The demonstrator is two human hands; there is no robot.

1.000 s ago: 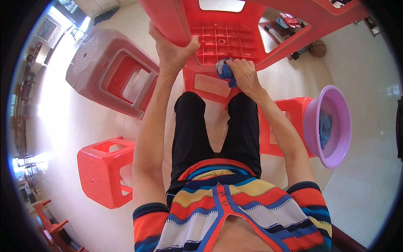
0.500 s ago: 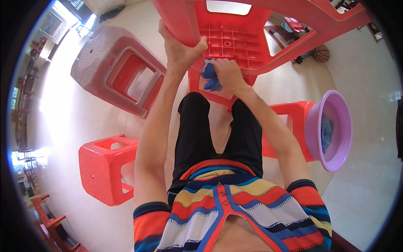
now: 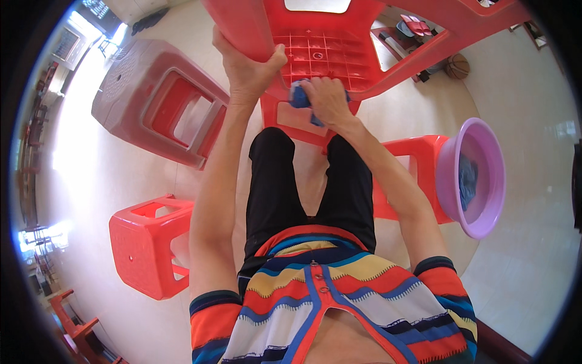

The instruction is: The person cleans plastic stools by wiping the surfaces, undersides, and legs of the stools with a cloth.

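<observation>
A red plastic stool (image 3: 321, 51) is tipped toward me above my knees, its ribbed underside showing. My left hand (image 3: 247, 67) is wrapped round one of its legs, thumb on the inner side. In my right hand (image 3: 329, 102) is a bunched blue cloth (image 3: 299, 95), pressed against the stool's near edge by the underside. Part of the cloth hangs below my fingers. Beneath the tipped stool, another red plastic piece (image 3: 274, 115) shows between my knees; whether it belongs to the same stool I cannot tell.
A lilac basin (image 3: 492, 182) with wet blue-grey cloth (image 3: 467, 182) inside sits on a red stool (image 3: 427, 164) at my right. Stacked stools (image 3: 130, 100), greyish-pink over red, lie tilted at the left. A small red stool (image 3: 142, 252) stands lower left. A basketball (image 3: 457, 67) rests far right.
My right hand has moved the cloth along the stool's near edge, slightly right. My left hand keeps its hold on the leg. The whole view has shifted a little.
</observation>
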